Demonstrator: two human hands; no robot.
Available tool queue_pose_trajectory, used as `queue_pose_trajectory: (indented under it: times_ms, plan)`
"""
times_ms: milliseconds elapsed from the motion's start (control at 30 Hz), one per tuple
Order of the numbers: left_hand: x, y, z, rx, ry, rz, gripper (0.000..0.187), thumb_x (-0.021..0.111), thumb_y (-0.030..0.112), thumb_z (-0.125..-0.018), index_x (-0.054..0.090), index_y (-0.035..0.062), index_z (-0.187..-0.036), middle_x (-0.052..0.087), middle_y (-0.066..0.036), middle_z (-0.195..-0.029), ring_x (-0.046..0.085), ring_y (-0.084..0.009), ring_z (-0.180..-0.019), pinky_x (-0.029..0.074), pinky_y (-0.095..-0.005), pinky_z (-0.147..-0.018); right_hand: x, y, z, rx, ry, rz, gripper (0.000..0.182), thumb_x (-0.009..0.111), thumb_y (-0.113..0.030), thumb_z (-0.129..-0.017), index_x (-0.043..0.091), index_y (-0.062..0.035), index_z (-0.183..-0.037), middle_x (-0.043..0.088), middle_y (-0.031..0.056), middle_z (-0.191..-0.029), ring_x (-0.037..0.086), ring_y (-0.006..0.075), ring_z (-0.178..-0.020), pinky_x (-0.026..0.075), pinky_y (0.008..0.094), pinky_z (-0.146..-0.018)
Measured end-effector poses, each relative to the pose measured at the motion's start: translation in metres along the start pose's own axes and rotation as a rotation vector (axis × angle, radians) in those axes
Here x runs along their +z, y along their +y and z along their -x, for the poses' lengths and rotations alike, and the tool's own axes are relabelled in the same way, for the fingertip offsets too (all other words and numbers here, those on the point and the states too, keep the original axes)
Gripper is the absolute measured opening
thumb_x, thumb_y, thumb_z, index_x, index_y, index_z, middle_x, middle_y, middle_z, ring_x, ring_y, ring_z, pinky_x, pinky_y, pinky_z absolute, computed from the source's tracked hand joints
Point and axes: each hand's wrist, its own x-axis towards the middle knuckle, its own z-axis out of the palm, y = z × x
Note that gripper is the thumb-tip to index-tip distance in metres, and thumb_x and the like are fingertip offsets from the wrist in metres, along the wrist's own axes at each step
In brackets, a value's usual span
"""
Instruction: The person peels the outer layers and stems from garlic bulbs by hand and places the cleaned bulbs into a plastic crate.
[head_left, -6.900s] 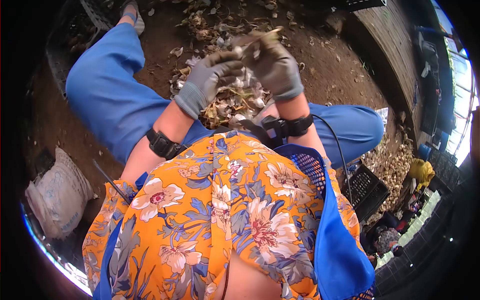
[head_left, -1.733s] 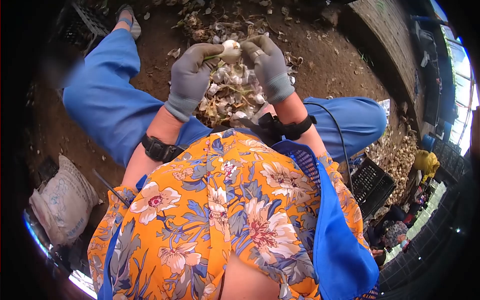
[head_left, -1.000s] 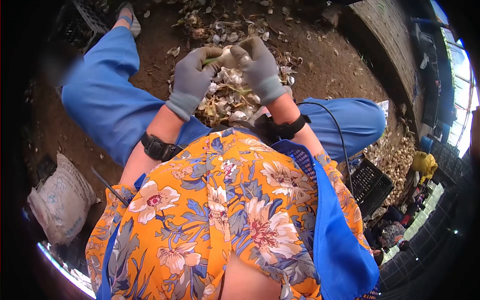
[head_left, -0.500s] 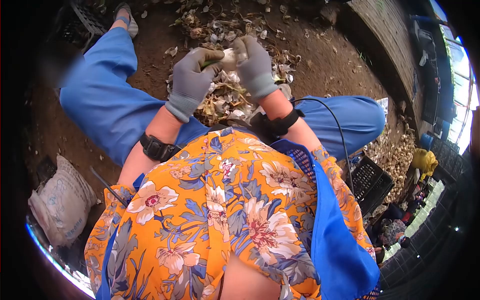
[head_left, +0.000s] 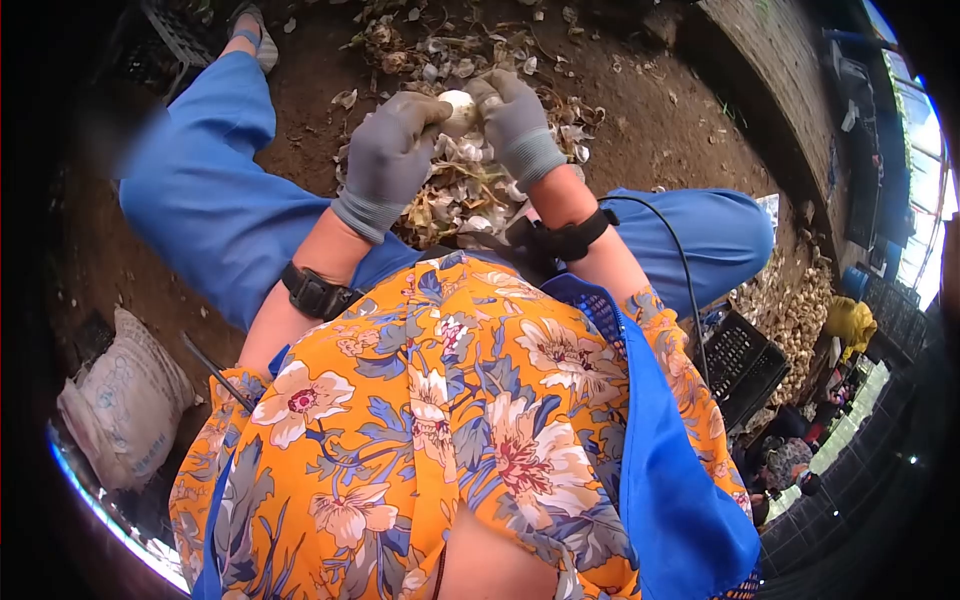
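Note:
Between my two gloved hands is a round white bulb (head_left: pixel 460 114), which looks like garlic. My left hand (head_left: pixel 392 150), in a grey glove with a brownish finger part, is closed on the bulb's left side. On the bulb's other side my right hand (head_left: pixel 515 118), gloved the same way, has its fingers pressed together against it. Below the hands a heap of dry peels and skins (head_left: pixel 465 190) lies on the soil between my legs.
A black crate (head_left: pixel 740 365) stands at the right, beside a large spread of pale bulbs (head_left: pixel 800 310). Another person (head_left: pixel 785 465) is at the lower right. A white sack (head_left: pixel 130 400) sits at the left, a dark crate (head_left: pixel 175 40) at the upper left.
The bulb shows more of its round white side now, and the green stem piece by my left fingers is no longer visible. My left fingers have moved slightly up and right.

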Motion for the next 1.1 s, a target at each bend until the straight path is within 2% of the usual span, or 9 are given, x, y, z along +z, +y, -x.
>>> queue_pose_trajectory:
  times_ms: [133,300,400,467,667,767,833,967,1100]
  plan:
    - [0.003,-0.007,-0.002,-0.24,0.077,0.173,0.024,0.059,-0.014,-0.076,0.064,-0.003,-0.096,0.064,-0.01,-0.098,0.064,-0.0142,-0.089,0.052,-0.0244,-0.079,-0.016,-0.001,0.0,0.364,-0.127,-0.478,0.018,0.055,-0.016,-0.093,0.061,0.0006,-0.097,0.062,0.0069,-0.078,0.058,0.0161,-0.067,0.047,0.0289,-0.061]
    - [-0.001,-0.005,-0.003,-0.31,0.077,0.114,0.021,0.061,-0.011,-0.078,0.064,-0.004,-0.098,0.063,-0.01,-0.1,0.064,-0.0143,-0.09,0.052,-0.0238,-0.08,-0.016,-0.015,0.01,0.089,-0.162,-0.252,0.023,0.062,-0.018,-0.09,0.063,0.0017,-0.103,0.066,0.0051,-0.083,0.058,0.0106,-0.07,0.048,0.0239,-0.064]
    - [0.003,-0.006,-0.002,-0.396,0.098,0.301,0.019,0.063,-0.008,-0.08,0.063,-0.0046,-0.099,0.064,-0.009,-0.1,0.064,-0.0131,-0.091,0.052,-0.0234,-0.081,-0.008,-0.018,0.013,0.141,-0.119,-0.123,0.022,0.066,-0.017,-0.087,0.064,0.0017,-0.099,0.067,0.0059,-0.082,0.06,0.0109,-0.073,0.049,0.025,-0.065]
    - [-0.001,-0.006,-0.003,-0.619,0.141,0.526,0.019,0.064,-0.006,-0.081,0.063,-0.0051,-0.1,0.065,-0.009,-0.1,0.064,-0.0123,-0.089,0.052,-0.0231,-0.081,-0.008,-0.008,0.013,0.136,-0.095,-0.374,0.019,0.067,-0.014,-0.086,0.065,0.0017,-0.097,0.068,0.007,-0.082,0.061,0.0112,-0.074,0.049,0.0248,-0.067]
    - [0.003,-0.014,0.0,-0.718,0.184,0.721,0.019,0.065,-0.007,-0.081,0.062,-0.0056,-0.099,0.066,-0.011,-0.098,0.064,-0.0132,-0.088,0.052,-0.0234,-0.081,-0.008,-0.007,0.006,0.063,-0.07,-0.069,0.013,0.064,-0.01,-0.087,0.065,0.0013,-0.094,0.068,0.0075,-0.084,0.062,0.0127,-0.073,0.05,0.0256,-0.069]
    - [0.003,-0.021,0.001,-0.694,0.181,0.578,0.018,0.065,-0.007,-0.08,0.063,-0.0054,-0.098,0.066,-0.011,-0.098,0.064,-0.0134,-0.088,0.053,-0.0237,-0.081,-0.009,-0.01,0.008,0.166,-0.162,-0.405,0.013,0.064,-0.011,-0.086,0.065,-0.0002,-0.094,0.068,0.0102,-0.086,0.063,0.0156,-0.073,0.051,0.0285,-0.069]
    - [0.002,-0.017,0.0,-0.689,0.175,0.574,0.019,0.066,-0.007,-0.08,0.063,-0.0053,-0.098,0.066,-0.011,-0.098,0.064,-0.0133,-0.088,0.052,-0.0236,-0.081,-0.008,-0.023,0.018,-0.113,-0.031,0.131,0.013,0.064,-0.012,-0.085,0.065,-0.0016,-0.094,0.068,0.0128,-0.085,0.065,0.0195,-0.074,0.051,0.0309,-0.07]
    - [0.001,-0.014,-0.002,-0.724,0.206,0.655,0.019,0.066,-0.008,-0.079,0.063,-0.0046,-0.098,0.066,-0.011,-0.098,0.064,-0.0132,-0.086,0.052,-0.0234,-0.081,-0.003,-0.01,0.012,-0.041,-0.02,-0.061,0.014,0.065,-0.012,-0.084,0.065,-0.0017,-0.093,0.068,0.0129,-0.081,0.066,0.0236,-0.076,0.051,0.0322,-0.069]
    - [0.003,-0.013,0.001,-0.736,0.181,0.754,0.02,0.065,-0.008,-0.079,0.063,-0.0039,-0.098,0.066,-0.01,-0.097,0.063,-0.0131,-0.086,0.053,-0.0236,-0.08,-0.003,-0.007,0.008,-0.042,0.005,0.115,0.015,0.065,-0.013,-0.084,0.065,-0.0015,-0.093,0.068,0.0132,-0.084,0.066,0.0231,-0.076,0.051,0.0318,-0.07]
